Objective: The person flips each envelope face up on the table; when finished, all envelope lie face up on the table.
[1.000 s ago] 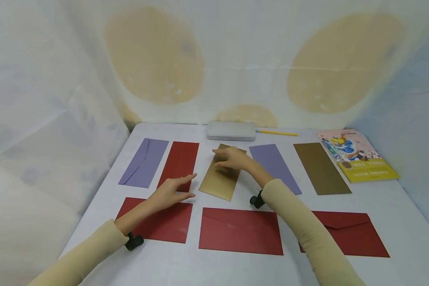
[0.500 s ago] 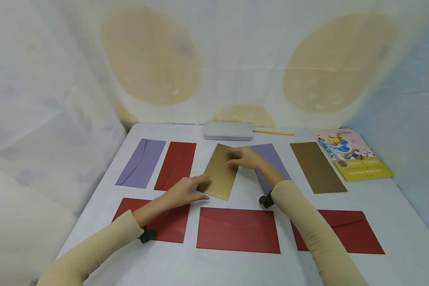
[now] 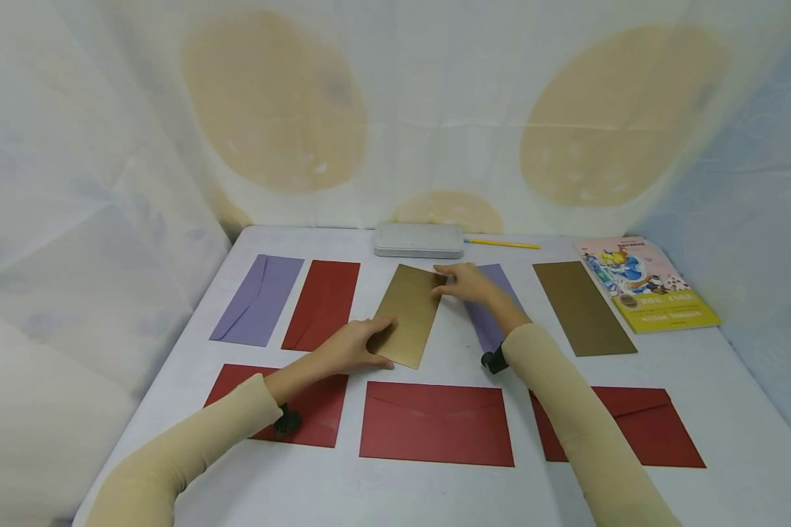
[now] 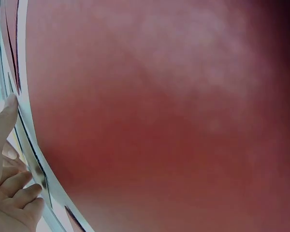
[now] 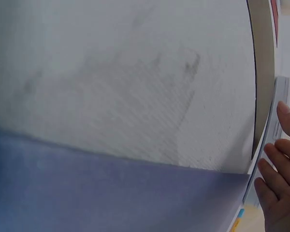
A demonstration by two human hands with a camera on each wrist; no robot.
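- Nearest the person, three red envelopes lie in a row on the table (image 3: 395, 498); the middle red envelope (image 3: 436, 423) sits just in front of the gold envelope (image 3: 411, 311), flap side up
- The left hand (image 3: 349, 345) rests at the near left corner of the gold envelope, its grip loosely spread, thumb along the near edge and fingers flat on the paper; the left wrist view shows only blurred red paper and fingertips
- The gold envelope lies flat and slightly skewed in the far row, between an upright red envelope (image 3: 323, 304) on its left and a purple envelope (image 3: 494, 307) on its right
- The right hand (image 3: 464, 282) touches the far right corner of the gold envelope, its grip nearly flat, fingertips on the edge, wrist over the purple envelope
- Risk, as a judgement: pushing from two opposite corners could buckle or crease the thin paper, or the right forearm could drag the purple envelope askew
- Beyond the gold envelope sit a grey tin (image 3: 420, 240) and a yellow pencil (image 3: 501, 243)
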